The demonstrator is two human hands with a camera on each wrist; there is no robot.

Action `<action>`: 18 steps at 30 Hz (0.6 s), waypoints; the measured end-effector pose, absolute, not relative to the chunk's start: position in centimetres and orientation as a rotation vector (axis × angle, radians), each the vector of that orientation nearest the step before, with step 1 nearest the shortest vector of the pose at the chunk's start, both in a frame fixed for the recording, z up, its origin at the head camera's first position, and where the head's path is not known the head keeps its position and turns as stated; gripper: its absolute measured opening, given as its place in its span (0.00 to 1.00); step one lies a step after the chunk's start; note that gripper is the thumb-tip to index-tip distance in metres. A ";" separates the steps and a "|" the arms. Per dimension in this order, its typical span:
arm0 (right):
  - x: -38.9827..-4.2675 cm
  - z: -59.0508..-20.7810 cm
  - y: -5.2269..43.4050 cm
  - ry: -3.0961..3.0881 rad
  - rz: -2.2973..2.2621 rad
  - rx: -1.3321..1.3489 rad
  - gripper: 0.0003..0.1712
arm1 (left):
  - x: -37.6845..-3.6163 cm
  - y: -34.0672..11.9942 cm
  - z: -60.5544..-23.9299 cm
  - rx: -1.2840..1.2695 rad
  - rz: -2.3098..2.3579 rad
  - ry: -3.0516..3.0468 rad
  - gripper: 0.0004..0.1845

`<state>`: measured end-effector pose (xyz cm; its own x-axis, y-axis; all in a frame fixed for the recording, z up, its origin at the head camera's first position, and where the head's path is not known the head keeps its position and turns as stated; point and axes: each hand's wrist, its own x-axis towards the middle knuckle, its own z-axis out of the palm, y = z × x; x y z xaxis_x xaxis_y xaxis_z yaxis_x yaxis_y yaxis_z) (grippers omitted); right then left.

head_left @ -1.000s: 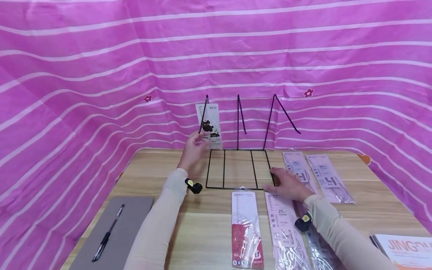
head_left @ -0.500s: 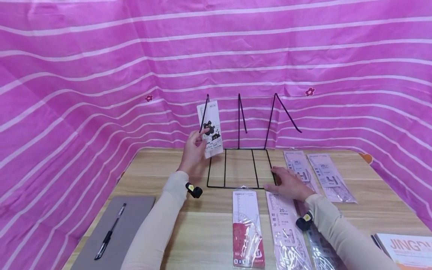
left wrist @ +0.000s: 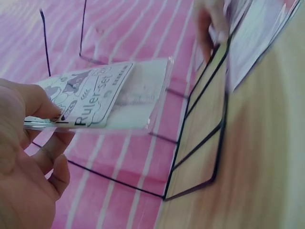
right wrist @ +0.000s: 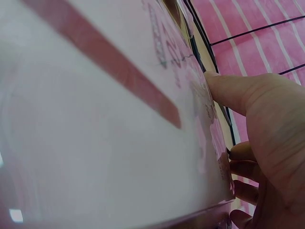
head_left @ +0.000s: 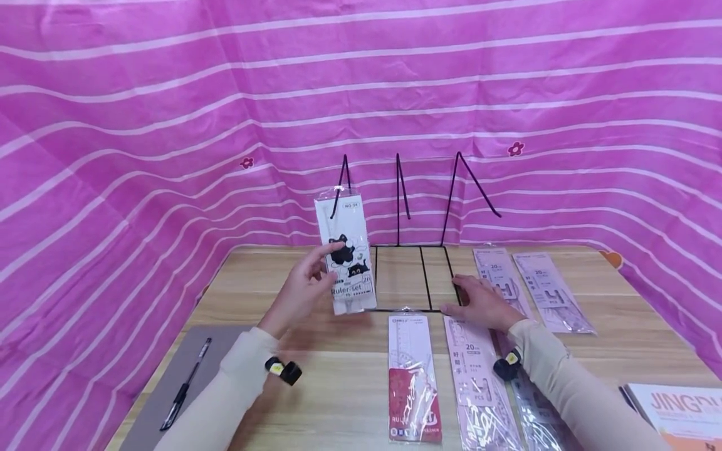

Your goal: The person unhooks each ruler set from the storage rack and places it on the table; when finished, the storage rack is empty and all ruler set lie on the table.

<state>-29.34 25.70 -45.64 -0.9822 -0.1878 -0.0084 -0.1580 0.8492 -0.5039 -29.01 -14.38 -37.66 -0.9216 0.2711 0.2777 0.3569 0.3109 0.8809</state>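
Note:
My left hand (head_left: 304, 285) pinches a ruler set package (head_left: 351, 222), a clear sleeve with a white card showing black cats. The package tilts in front of the leftmost hook of a black wire rack (head_left: 398, 219). That hook's end shows before the card's top; whether it passes through the hanging hole I cannot tell. In the left wrist view my thumb lies on the ruler set package (left wrist: 119, 86), fingers beneath. My right hand (head_left: 482, 304) holds the front right corner of the rack's base, thumb and fingers apart. The right wrist view shows my right hand (right wrist: 281, 133) with fingers partly hidden.
A red-and-white ruler package (head_left: 414, 376) and a pink ruler package (head_left: 470, 369) lie before the rack. More pink packages (head_left: 549, 291) lie to its right. A pen (head_left: 186, 385) rests on a grey notebook (head_left: 225, 338) at left. A printed booklet (head_left: 679, 407) lies right.
My left hand has drawn the ruler set package downward and toward me, from far back along the left hook to its front end. My right hand has stayed at the rack's corner.

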 end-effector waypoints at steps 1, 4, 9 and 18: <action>-29.4 -45.6 25.7 2.962 -0.801 -0.273 0.58 | -28.1 -14.7 -37.6 -0.608 -1.707 -2.483 0.31; -29.4 -45.5 25.6 2.953 -0.803 -0.272 0.57 | -25.7 -15.4 -37.4 -0.650 -1.709 -2.489 0.31; -29.4 -45.3 25.6 2.939 -0.809 -0.269 0.58 | -22.3 -16.0 -37.5 -0.699 -1.731 -2.485 0.31; -29.5 -45.0 25.7 2.915 -0.811 -0.292 0.58 | -18.5 -16.3 -38.9 -0.808 -1.876 -2.524 0.28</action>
<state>-29.52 25.69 -45.00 -0.9764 -0.2109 -0.0462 -0.1567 0.8394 -0.5204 -18.52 -16.27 -38.94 -0.8710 0.4462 0.2055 0.3254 0.2107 0.9218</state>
